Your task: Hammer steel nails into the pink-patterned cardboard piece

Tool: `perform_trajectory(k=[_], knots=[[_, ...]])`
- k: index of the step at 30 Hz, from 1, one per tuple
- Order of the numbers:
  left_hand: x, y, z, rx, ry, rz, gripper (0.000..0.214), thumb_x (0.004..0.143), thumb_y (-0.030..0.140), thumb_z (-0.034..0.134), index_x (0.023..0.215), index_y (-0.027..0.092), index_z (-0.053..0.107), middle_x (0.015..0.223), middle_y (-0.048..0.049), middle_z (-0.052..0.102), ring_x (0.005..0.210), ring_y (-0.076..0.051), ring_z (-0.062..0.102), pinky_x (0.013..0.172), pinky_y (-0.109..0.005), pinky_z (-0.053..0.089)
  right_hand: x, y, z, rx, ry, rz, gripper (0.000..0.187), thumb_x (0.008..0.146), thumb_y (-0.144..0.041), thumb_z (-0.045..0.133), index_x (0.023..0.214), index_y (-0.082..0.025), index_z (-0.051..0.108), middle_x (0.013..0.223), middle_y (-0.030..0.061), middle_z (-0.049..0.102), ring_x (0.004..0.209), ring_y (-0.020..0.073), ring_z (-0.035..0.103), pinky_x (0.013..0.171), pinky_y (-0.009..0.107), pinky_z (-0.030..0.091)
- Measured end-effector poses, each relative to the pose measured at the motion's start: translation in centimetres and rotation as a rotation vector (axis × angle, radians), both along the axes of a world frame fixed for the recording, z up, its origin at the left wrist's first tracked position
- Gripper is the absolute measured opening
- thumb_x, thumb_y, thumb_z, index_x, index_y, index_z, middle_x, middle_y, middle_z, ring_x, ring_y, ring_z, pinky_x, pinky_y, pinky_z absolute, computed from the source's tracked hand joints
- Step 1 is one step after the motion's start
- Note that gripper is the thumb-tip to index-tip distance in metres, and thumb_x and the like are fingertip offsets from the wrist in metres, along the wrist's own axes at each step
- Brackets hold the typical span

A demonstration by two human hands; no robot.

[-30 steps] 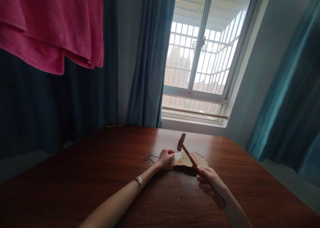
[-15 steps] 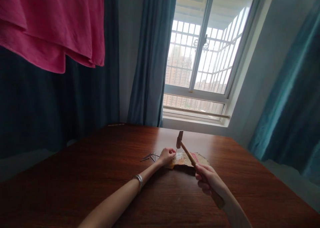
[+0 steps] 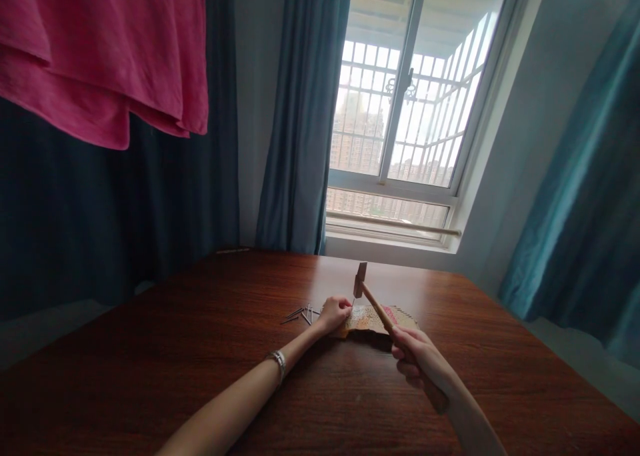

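Observation:
With thumb and fingers pinched together, my left hand [image 3: 336, 313] holds a thin nail [image 3: 353, 302] upright at the left part of a speckled, rough-edged board [image 3: 367, 319]. My right hand [image 3: 419, 356] is wrapped round the wooden handle of a hammer [image 3: 376, 306]. The hammer's head sits just above the nail's top; whether they touch I cannot tell. Several loose nails [image 3: 305, 314] lie in a small heap on the table, left of my left hand. Part of the board is hidden behind the hammer handle and my fingers.
The brown wooden table [image 3: 200, 336] reaches to the wall below a barred window [image 3: 400, 109]. Blue curtains [image 3: 305, 109] hang on both sides. A pink cloth [image 3: 115, 56] hangs at the upper left. A silver bracelet [image 3: 278, 364] circles my left wrist.
Hardly anything differs. Both hands, the nail and the hammer keep almost the same places; the view has shifted very slightly.

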State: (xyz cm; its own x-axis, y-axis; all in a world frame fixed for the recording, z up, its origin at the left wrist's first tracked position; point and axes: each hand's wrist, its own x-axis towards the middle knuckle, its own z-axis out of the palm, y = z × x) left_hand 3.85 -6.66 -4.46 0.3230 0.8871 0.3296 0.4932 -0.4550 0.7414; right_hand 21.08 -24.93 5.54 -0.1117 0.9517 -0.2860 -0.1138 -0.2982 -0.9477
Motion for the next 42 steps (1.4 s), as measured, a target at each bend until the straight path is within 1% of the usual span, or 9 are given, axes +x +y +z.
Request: perform_trajectory(k=[6,10,17,26,29,34,39,42], knots=[[0.1,0.4,-0.7,0.014,0.027,0.031,0.025,0.068,0.028,0.051,0.076,0.014,0.069,0.071,-0.0042,0.067,0.066,-0.016,0.057,0.061,-0.024,0.039,0.3,0.3,-0.4,-0.017,-0.002,0.003,0.033,0.073,-0.05,0.056,0.083,-0.022,0.041,0.057,-0.007,0.047,0.027,0.002,0.031,0.025,0.014,0.017],[0.1,0.6,-0.9,0.017,0.029,0.037,0.025,0.068,0.028,0.051,0.076,0.014,0.069,0.071,-0.0042,0.066,0.066,-0.016,0.056,0.061,-0.024,0.039,0.2,0.3,-0.3,-0.009,0.021,-0.001,0.034,0.072,-0.05,0.058,0.085,-0.023,0.042,0.056,-0.0073,0.047,0.027,0.0019,0.03,0.025,0.014,0.016],[0.1,0.6,-0.8,0.001,0.019,0.045,0.023,0.068,0.028,0.052,0.076,0.014,0.069,0.073,-0.0045,0.067,0.067,-0.016,0.057,0.063,-0.024,0.04,-0.1,0.0,0.1,-0.013,0.005,0.001,0.033,0.072,-0.048,0.058,0.081,-0.021,0.043,0.056,-0.0066,0.048,0.027,0.0011,0.03,0.026,0.014,0.015],[0.2,0.6,-0.9,0.001,-0.025,-0.012,0.022,0.068,0.025,0.05,0.073,0.013,0.068,0.072,-0.0043,0.067,0.067,-0.015,0.059,0.061,-0.023,0.041,-0.3,0.4,0.0,0.004,0.021,0.035,0.034,0.071,-0.049,0.059,0.08,-0.022,0.04,0.057,-0.0075,0.046,0.028,0.0014,0.031,0.024,0.013,0.017],[0.2,0.5,-0.8,0.008,-0.015,0.0,0.022,0.068,0.025,0.051,0.072,0.013,0.068,0.072,-0.0044,0.067,0.068,-0.015,0.059,0.062,-0.023,0.041,-0.5,0.4,0.1,0.024,0.033,0.044,0.035,0.072,-0.05,0.058,0.08,-0.022,0.039,0.057,-0.0078,0.045,0.028,0.0012,0.03,0.024,0.013,0.017],[0.3,0.5,-0.8,-0.005,-0.005,-0.008,0.023,0.069,0.025,0.051,0.074,0.012,0.068,0.074,-0.0042,0.068,0.068,-0.015,0.059,0.063,-0.022,0.041,-0.7,0.1,0.4,-0.005,-0.006,0.055,0.034,0.073,-0.049,0.058,0.081,-0.021,0.04,0.057,-0.0075,0.046,0.028,0.0009,0.031,0.025,0.012,0.016],[0.3,0.5,-0.8,0.001,-0.017,-0.025,0.022,0.069,0.025,0.051,0.074,0.012,0.068,0.074,-0.0041,0.068,0.068,-0.015,0.059,0.063,-0.022,0.042,-0.8,-0.1,0.5,0.034,-0.008,0.053,0.035,0.072,-0.052,0.057,0.079,-0.022,0.039,0.056,-0.0084,0.044,0.028,0.0008,0.03,0.025,0.013,0.016],[0.2,0.5,-0.8,0.006,-0.013,-0.018,0.022,0.068,0.024,0.051,0.074,0.012,0.069,0.073,-0.0042,0.068,0.067,-0.014,0.059,0.063,-0.022,0.041,-0.8,0.0,0.4,0.02,-0.025,0.052,0.036,0.072,-0.052,0.057,0.079,-0.021,0.041,0.057,-0.0078,0.046,0.028,0.0008,0.031,0.026,0.012,0.015]])
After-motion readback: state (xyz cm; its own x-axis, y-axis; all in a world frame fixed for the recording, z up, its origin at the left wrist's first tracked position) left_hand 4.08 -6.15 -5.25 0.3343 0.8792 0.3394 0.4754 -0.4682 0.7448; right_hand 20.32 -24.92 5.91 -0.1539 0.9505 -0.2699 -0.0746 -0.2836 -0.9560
